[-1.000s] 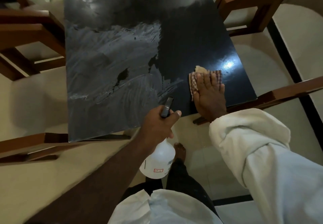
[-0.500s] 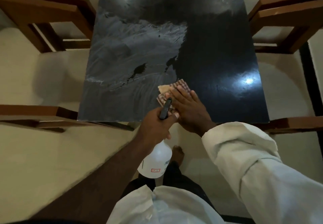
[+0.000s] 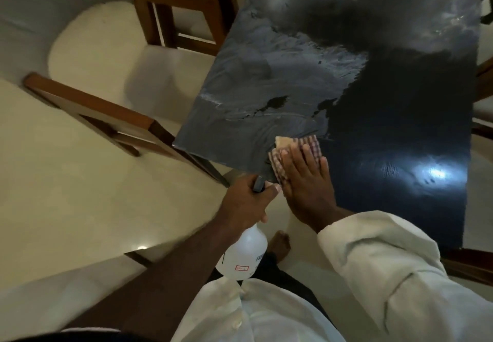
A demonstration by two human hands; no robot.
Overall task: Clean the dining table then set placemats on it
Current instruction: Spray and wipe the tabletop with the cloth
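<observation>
Nearest the camera are the person's white sleeve [image 3: 386, 256] & the spray bottle [image 3: 244, 256], which hangs below table height. The left hand [image 3: 246, 200] is curled round the bottle's neck w/ the thumb by the dark trigger head. It is aimed at nothing obvious, so it is prob. just parked. Just beside it, almost touching, the right hand [image 3: 306, 181] lies flat w/ fingers straight, pressing the checked cloth [image 3: 296, 145] onto the near edge of the table [image 3: 386, 117].

What changed: a sec ago the cloth was over by the table's right near corner, well apart from the bottle. Half a sec ago it had slid to the middle. Now it sits a bit further left, at the border between the dark wiped part & the grey smears [image 3: 266, 80]. So the wipe runs right to left along the near edge. The bottle hand has barely shifted vs. the body. The view itself has swung, so the table now looks tilted.

For the task this is still the cleaning stage, approx. half done at a guess, since the left & far parts look streaky & likely need more passes. No placemats are in view. Off the table's left side stands a wooden chair [image 3: 88, 104], w/ a second chair [image 3: 181, 0] further back.
</observation>
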